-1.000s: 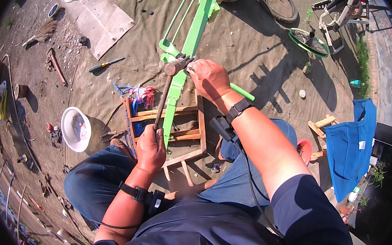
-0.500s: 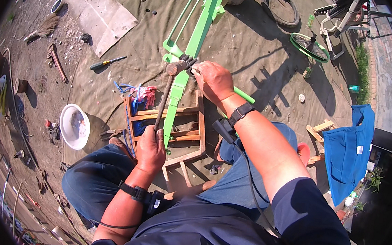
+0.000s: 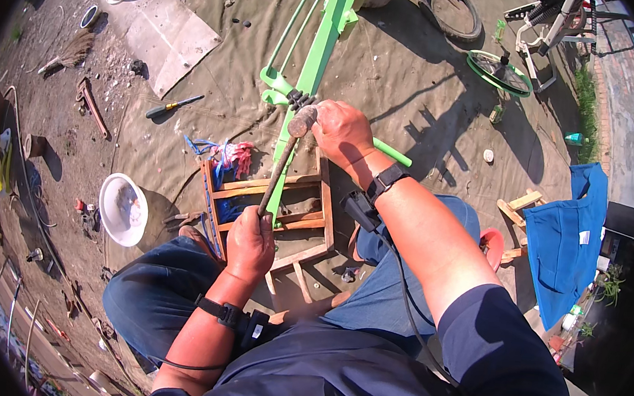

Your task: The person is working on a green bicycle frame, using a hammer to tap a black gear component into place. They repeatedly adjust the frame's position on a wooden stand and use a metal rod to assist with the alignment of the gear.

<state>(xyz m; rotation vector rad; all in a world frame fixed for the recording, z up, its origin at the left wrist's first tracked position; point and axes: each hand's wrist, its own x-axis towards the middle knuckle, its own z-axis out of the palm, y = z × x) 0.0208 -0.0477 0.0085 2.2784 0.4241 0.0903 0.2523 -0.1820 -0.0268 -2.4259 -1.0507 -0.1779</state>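
Note:
My left hand (image 3: 249, 246) is wrapped round the handle of a hammer (image 3: 280, 171). Its rusty head lies over the bright green metal frame (image 3: 316, 68), right against the fingers of my right hand (image 3: 344, 133). That right hand is closed beside the frame, and whatever its fingers hold is hidden. Just left of the hammer head, dark ring-like parts (image 3: 300, 99) sit at the frame's joint. A green tube (image 3: 392, 152) sticks out from behind my right wrist. Under the frame's near end stands a low wooden frame (image 3: 325, 206) between my knees.
On the left lie a white basin (image 3: 123, 210), a screwdriver (image 3: 173, 106), a red pipe wrench (image 3: 93, 108) and a hand broom (image 3: 68, 52). A tyre (image 3: 449, 11) and a green-rimmed wheel (image 3: 499, 73) are at the far right. Blue cloth (image 3: 566, 241) hangs at the right.
The hammer head has shifted right and slightly nearer, from the dark parts to my right hand's fingers. My left hand has moved a little right; my right hand has hardly moved.

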